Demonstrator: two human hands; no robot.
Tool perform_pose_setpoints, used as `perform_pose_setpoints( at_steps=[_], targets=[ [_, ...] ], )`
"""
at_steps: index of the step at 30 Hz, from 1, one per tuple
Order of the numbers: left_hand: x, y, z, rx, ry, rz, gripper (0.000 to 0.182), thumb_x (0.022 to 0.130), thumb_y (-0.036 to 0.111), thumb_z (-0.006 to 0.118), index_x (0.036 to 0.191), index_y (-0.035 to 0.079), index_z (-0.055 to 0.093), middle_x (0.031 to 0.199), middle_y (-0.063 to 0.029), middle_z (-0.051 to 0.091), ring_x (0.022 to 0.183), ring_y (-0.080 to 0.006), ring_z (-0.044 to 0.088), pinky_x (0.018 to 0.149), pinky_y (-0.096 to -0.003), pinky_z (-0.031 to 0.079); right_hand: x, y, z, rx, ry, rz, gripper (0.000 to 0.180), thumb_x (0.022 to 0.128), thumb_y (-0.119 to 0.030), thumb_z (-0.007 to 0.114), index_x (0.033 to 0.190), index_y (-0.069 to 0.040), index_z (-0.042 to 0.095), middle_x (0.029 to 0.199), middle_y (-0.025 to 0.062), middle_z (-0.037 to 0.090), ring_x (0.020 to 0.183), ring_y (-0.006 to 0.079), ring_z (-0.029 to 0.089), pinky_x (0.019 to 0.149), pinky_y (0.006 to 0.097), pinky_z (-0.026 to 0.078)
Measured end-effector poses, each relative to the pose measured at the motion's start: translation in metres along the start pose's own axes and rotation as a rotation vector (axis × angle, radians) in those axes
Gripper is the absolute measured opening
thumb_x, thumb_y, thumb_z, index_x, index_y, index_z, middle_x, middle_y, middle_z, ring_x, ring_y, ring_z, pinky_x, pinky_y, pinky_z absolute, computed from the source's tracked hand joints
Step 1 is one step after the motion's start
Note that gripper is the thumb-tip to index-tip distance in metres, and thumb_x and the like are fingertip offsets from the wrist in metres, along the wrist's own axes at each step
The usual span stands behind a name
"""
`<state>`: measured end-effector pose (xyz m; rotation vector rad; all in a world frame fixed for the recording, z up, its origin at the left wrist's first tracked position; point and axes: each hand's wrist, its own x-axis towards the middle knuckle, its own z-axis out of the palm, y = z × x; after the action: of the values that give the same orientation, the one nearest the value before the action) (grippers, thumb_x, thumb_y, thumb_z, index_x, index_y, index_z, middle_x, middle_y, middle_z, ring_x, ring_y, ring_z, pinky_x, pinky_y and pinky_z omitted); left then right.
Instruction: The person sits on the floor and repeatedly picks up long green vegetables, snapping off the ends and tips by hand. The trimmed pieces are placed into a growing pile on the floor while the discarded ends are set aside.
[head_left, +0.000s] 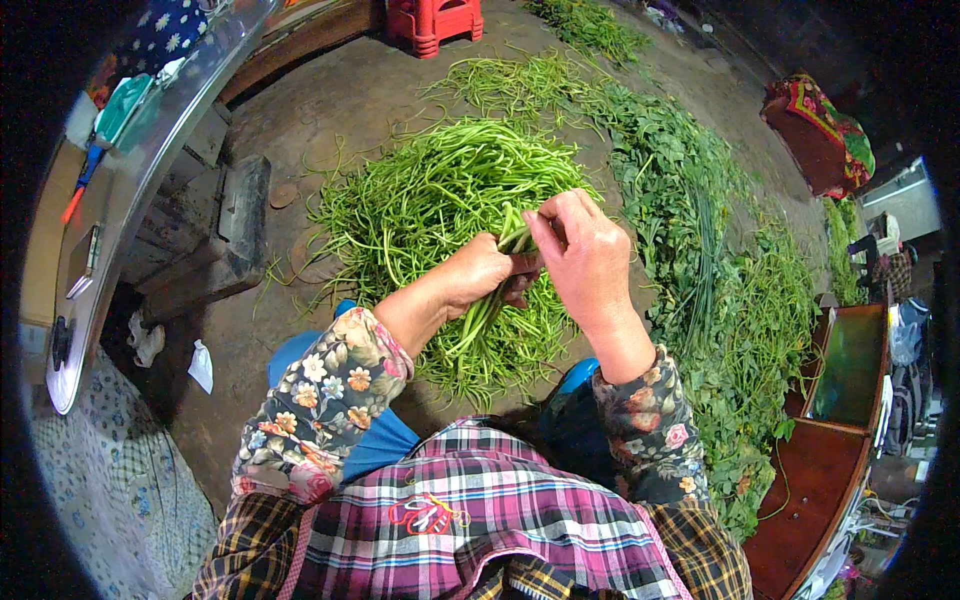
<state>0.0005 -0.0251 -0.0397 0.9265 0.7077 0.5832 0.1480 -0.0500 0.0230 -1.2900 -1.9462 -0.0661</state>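
My left hand is closed around a small bundle of green plant stems, whose ends stick out above and below the fist. Close against its upper right side, my right hand has its thumb and index finger brought together at the top ends of the bundle. Whether a stem is pinched between those fingertips cannot be told. Beneath both hands a large heap of long green stems lies on the floor. The lower fingers of my right hand are curled and partly hidden.
Leafy green vines lie along the right, beside a reddish-brown wooden cabinet. Looser stems lie beyond the heap, near a red plastic stool. At the left are a glass-topped table and a white scrap on the floor.
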Motion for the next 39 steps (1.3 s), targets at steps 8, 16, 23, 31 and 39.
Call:
perform_pose_setpoints(
  at_steps=[8, 16, 23, 31, 39],
  targets=[
    [0.001, 0.004, -0.004, -0.319, -0.035, -0.036, 0.013, 0.094, 0.017, 0.064, 0.091, 0.005, 0.062, 0.071, -0.0013, 0.056, 0.059, -0.0126, 0.056, 0.057, -0.0347, 0.057, 0.002, 0.004, 0.002, -0.026, 0.046, -0.042, 0.017, 0.083, -0.013, 0.072, 0.083, -0.006, 0.057, 0.077, 0.0084, 0.057, 0.064, 0.0285, 0.061, 0.055, 0.0380, 0.048],
    [0.000, -0.004, 0.004, 0.205, 0.069, 0.055, 0.018, 0.089, 0.016, 0.069, 0.098, 0.002, 0.063, 0.075, -0.0021, 0.059, 0.063, -0.0123, 0.057, 0.054, -0.0309, 0.055, 0.001, 0.009, 0.005, -0.020, -0.005, -0.034, 0.017, 0.083, -0.013, 0.073, 0.083, -0.005, 0.057, 0.078, 0.0090, 0.058, 0.064, 0.0297, 0.061, 0.056, 0.0389, 0.048],
    [-0.002, -0.007, -0.002, 0.181, -0.059, -0.014, 0.017, 0.092, 0.018, 0.068, 0.100, 0.005, 0.061, 0.075, -0.0008, 0.057, 0.061, -0.0098, 0.054, 0.054, -0.0303, 0.052, 0.000, 0.021, 0.005, 0.422, -0.176, 0.241, 0.013, 0.085, -0.012, 0.073, 0.089, -0.003, 0.064, 0.077, 0.0032, 0.063, 0.065, 0.0136, 0.059, 0.058, 0.0282, 0.047],
    [-0.009, 0.015, 0.004, -0.336, -0.180, -0.140, 0.018, 0.096, 0.022, 0.064, 0.089, 0.007, 0.058, 0.066, 0.0025, 0.050, 0.054, -0.0093, 0.049, 0.056, -0.0296, 0.052, 0.008, 0.035, -0.009, 0.786, -0.008, 0.387, 0.033, 0.102, -0.023, 0.053, 0.122, 0.001, 0.062, 0.118, 0.0089, 0.067, 0.112, 0.0179, 0.062, 0.096, 0.0324, 0.047],
    [-0.010, 0.006, 0.004, -0.247, -0.176, -0.117, 0.015, 0.093, 0.018, 0.067, 0.092, 0.005, 0.061, 0.070, -0.0010, 0.055, 0.057, -0.0129, 0.057, 0.060, -0.0340, 0.059, 0.004, 0.019, 0.009, 0.775, -0.400, 0.303, 0.026, 0.095, -0.019, 0.059, 0.113, -0.003, 0.068, 0.106, 0.0071, 0.070, 0.098, 0.0143, 0.064, 0.088, 0.0300, 0.050]
  ],
)
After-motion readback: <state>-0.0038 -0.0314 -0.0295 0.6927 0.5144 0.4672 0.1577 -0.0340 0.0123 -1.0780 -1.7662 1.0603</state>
